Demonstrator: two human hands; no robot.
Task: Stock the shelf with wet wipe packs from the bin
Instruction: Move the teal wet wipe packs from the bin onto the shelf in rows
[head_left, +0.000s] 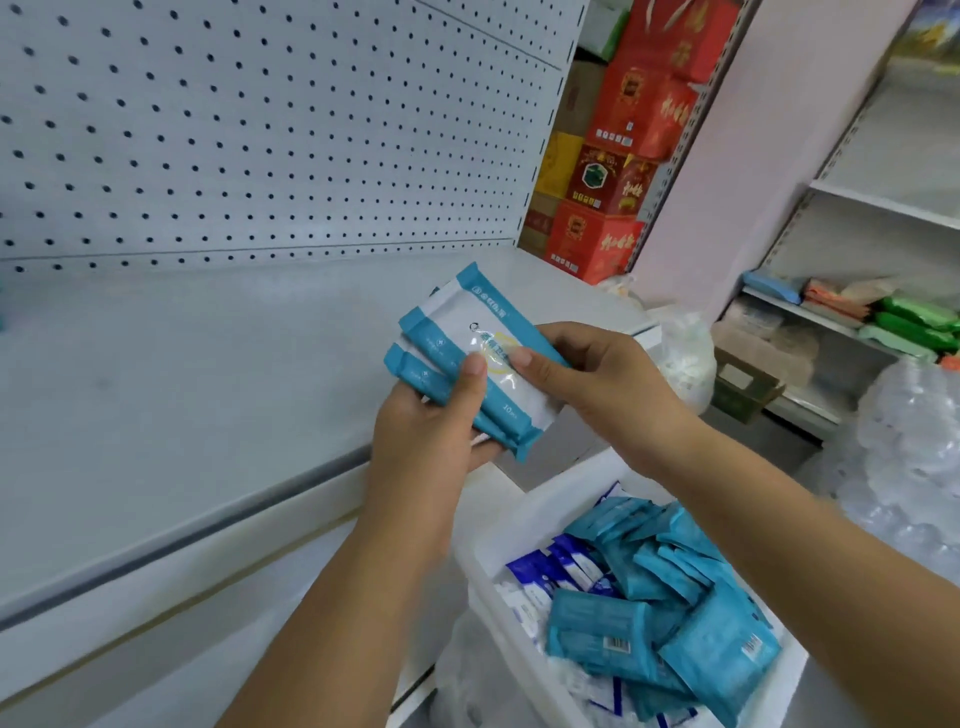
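Both hands close on one stack of wet wipe packs (462, 312): the left hand (431, 431) cradles it with its thumb on top, and the right hand (597, 384) pinches its right edge. The stack hangs over the shelf (182, 374) front, long axis slanting away to the left. The bin (483, 551) sits low right.

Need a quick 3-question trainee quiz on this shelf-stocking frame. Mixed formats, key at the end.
1. True or false: the stack of wet wipe packs lies flat on the shelf.
2. Where is the white bin? A) on the shelf B) below the hands, in front of the shelf C) on the far shelving
3. Fill in: the cartons stacked past the shelf's right end are mostly ____.
Key: 1 false, the left hand and right hand both grip it above the shelf. 2 B. 3 red.
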